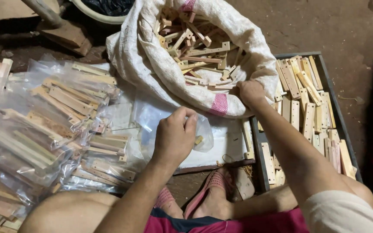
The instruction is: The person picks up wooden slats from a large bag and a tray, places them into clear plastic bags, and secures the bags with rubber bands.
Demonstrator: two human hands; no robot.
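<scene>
Dirt floor [333, 30] was all around, dark and bare toward the top right, so no worktop was seen anywhere. Dead centre, a white cloth sack [152, 64] was slumped open and stuffed with small wooden pieces [199, 47]. Over on the left, a heap of clear bags [44, 129] packed with wooden strips was piled up. Under the sack's mouth, a white board [225, 146] was laid flat. On the right, a dark tray [324, 73] was filled with flat drilled wooden slats [307, 108].

A clear plastic bag [203, 133] was pinched at its top by the left hand [175, 136], fingers closed tight on it, just above the board and below the sack. A small wooden bit could be made out inside that bag. The right hand [249, 92] was curled over the sack's rim by the pink stripe, and whether anything was gripped in it couldn't be told. Pink sandals [212, 190] were seen at the bottom.
</scene>
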